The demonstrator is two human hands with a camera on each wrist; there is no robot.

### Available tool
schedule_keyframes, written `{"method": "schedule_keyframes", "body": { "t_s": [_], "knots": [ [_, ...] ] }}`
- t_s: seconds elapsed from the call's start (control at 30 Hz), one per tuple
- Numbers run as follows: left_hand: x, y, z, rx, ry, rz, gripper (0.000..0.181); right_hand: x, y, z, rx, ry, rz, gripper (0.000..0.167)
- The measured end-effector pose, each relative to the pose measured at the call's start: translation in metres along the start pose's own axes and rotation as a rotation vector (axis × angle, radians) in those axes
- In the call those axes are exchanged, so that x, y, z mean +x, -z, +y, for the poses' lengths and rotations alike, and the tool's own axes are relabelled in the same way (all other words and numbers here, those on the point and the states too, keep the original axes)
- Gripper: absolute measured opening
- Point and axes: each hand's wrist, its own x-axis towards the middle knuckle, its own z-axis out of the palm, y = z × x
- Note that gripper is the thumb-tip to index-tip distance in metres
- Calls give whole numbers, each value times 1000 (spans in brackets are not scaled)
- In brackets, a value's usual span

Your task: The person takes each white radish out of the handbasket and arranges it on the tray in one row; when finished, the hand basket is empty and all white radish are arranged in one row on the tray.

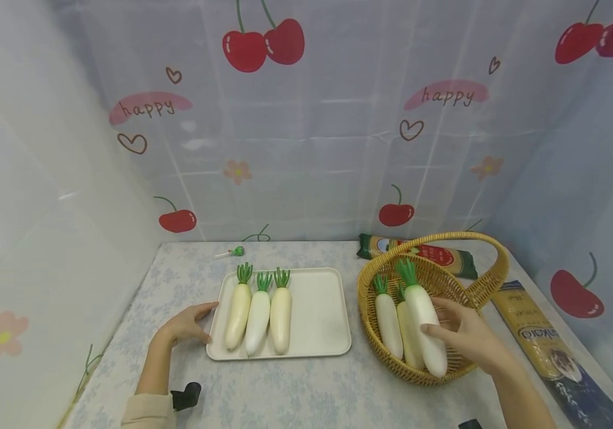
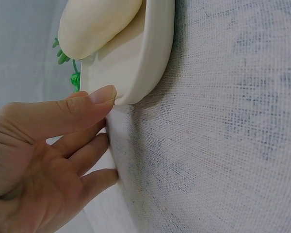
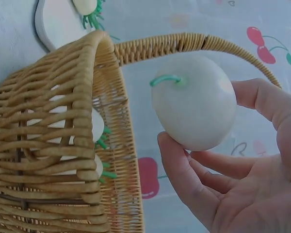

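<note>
A white radish with a green top (image 1: 426,325) is pinched between the thumb and fingers of my right hand (image 1: 470,336), over the wicker basket (image 1: 368,316). The right wrist view shows that radish (image 3: 196,104) end-on, above the basket's rim, in my hand (image 3: 233,189). Two more radishes (image 1: 389,325) lie inside the basket. On the white tray (image 1: 319,316) three radishes (image 1: 258,319) lie side by side, tops away from me. My left hand (image 1: 188,325) touches the tray's left edge; in the left wrist view the thumb of that hand (image 2: 53,150) rests at the tray's corner (image 2: 153,58).
A green lollipop (image 1: 238,251) lies behind the tray. Behind the basket is a green-ended package (image 1: 446,257), and a long gold and blue package (image 1: 553,351) lies along the right side. The basket's tall handle (image 1: 491,244) arches over its back and right side.
</note>
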Motion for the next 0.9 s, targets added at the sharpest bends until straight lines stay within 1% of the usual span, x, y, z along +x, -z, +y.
{"method": "schedule_keyframes", "body": {
  "t_s": [0.23,0.4,0.5,0.57,0.67,0.8,0.9],
  "knots": [
    [-2,0,1,14,-5,-9,89,-10,-8,-6,84,40,-55,66],
    [-1,0,0,28,-3,-6,89,-11,-14,-5,143,58,-143,66],
    [0,0,-1,17,5,-2,90,-11,-18,-3,179,85,-207,67],
    [0,0,-2,18,1,-6,90,-12,-19,-3,198,88,-238,69],
    [0,1,-1,16,-5,-8,89,-14,-22,-3,200,78,-252,68],
    [-1,2,0,18,-18,-16,89,-18,-25,-4,234,60,-278,68],
    [-1,1,0,14,-17,-17,89,-22,-27,-1,267,74,-308,67]
  ]
}}
